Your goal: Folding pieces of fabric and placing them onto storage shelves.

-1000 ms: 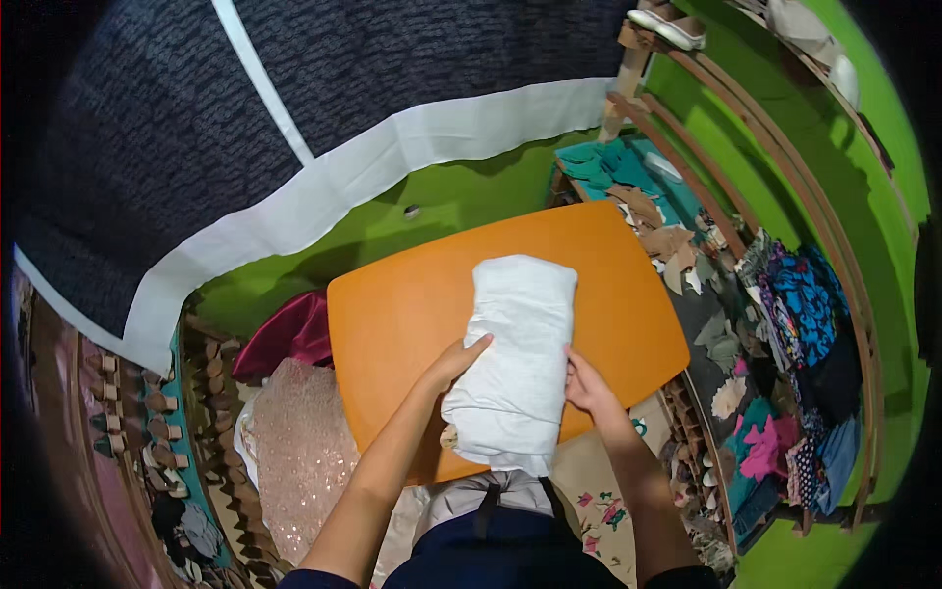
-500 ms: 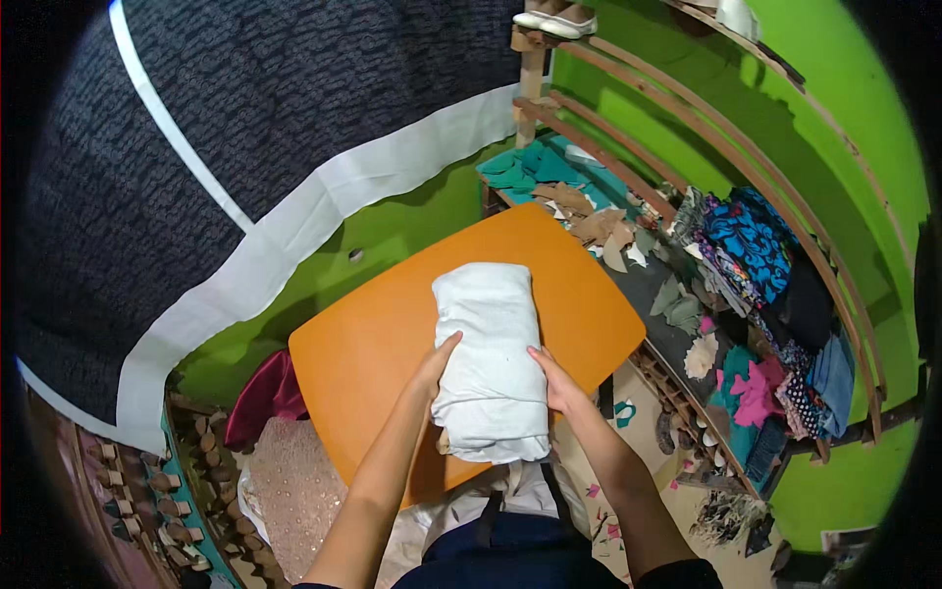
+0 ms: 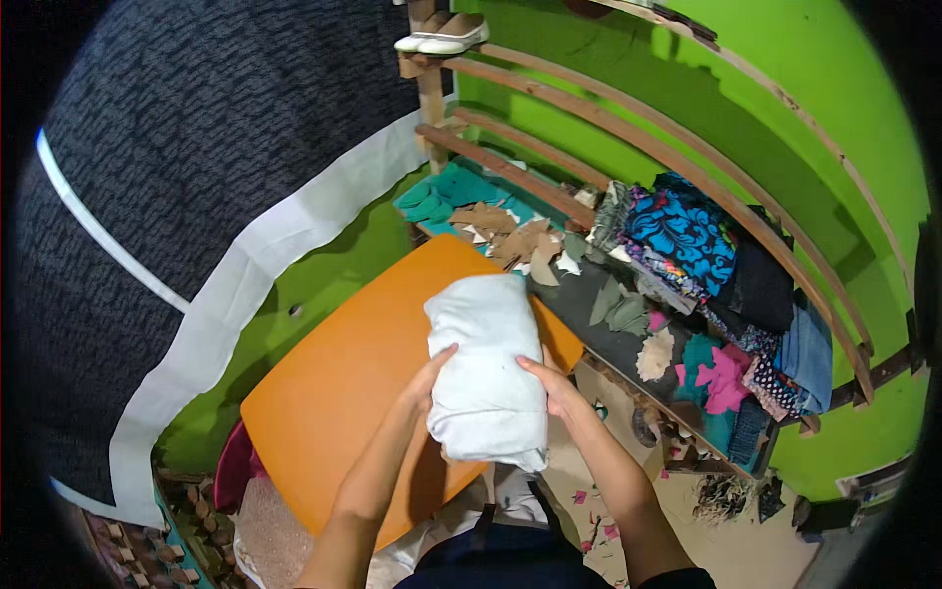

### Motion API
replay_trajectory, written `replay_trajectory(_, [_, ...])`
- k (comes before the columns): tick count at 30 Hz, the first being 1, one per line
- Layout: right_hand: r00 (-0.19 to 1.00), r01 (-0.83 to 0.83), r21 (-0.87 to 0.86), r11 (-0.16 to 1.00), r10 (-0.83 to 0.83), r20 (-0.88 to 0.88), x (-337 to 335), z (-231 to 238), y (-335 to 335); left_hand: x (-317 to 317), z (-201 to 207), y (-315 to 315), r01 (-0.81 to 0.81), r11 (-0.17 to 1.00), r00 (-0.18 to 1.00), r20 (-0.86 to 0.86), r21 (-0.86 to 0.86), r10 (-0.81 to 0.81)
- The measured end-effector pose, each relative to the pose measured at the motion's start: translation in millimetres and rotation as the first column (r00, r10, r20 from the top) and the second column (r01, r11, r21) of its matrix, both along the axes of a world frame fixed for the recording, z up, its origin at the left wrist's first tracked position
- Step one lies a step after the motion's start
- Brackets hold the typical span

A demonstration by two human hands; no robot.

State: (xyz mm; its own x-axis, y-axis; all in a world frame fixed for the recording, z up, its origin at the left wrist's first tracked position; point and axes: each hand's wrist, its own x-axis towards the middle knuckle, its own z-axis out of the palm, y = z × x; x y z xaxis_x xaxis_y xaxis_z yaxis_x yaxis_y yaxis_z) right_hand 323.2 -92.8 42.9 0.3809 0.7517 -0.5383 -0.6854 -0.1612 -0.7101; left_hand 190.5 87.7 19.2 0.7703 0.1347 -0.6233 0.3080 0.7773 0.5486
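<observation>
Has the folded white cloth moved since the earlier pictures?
Yes. Judged against the orange table, the folded white cloth has moved rightward, closer to the table's right edge.

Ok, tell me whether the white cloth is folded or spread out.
Folded: the white cloth forms a compact, thick bundle, creased near its lower end, held between the left hand and right hand.

The view has been swung rightward: the orange table [image 3: 334, 368] has been carried toward the lower left of the frame, the pair of shoes [image 3: 453, 37] from upper right to upper middle. The folded white cloth [image 3: 486, 373] has been brought over the table's right-hand part.
</observation>
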Motion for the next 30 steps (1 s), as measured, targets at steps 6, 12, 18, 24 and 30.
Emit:
replay_trajectory(6, [0.947, 0.195, 0.273, 0.942, -0.254, 0.198, 88.5, 52.1, 12.3, 120.2, 67.0, 35.8, 0.049, 0.962, 0.986, 0.138, 0.27, -0.089])
replay_trajectory(12, [0.879, 0.327, 0.397, 0.858, -0.431, 0.206, 176.9, 81.8, 41.7, 240.2, 118.4, 66.8, 0.041, 0.916, 0.965, 0.222, 0.399, -0.14])
replay_trajectory(18, [0.815, 0.421, 0.445, 0.79, -0.545, 0.198, 236.2, 73.2, 55.0, 318.2, 120.9, 78.0, 0.015, 0.854, 0.943, 0.277, 0.521, -0.186])
replay_trajectory(24, [0.678, 0.488, 0.535, 0.689, -0.686, 0.264, 273.4, 78.7, 61.3, 390.5, 116.7, 89.3, 0.076, 0.749, 0.933, 0.218, 0.658, -0.287])
replay_trajectory(30, [-0.32, 0.606, 0.217, 0.765, -0.015, 0.947, 283.3, 55.3, 82.8, 437.0, 101.3, 79.7, 0.237, -0.08, 0.93, -0.25, 0.968, -0.269])
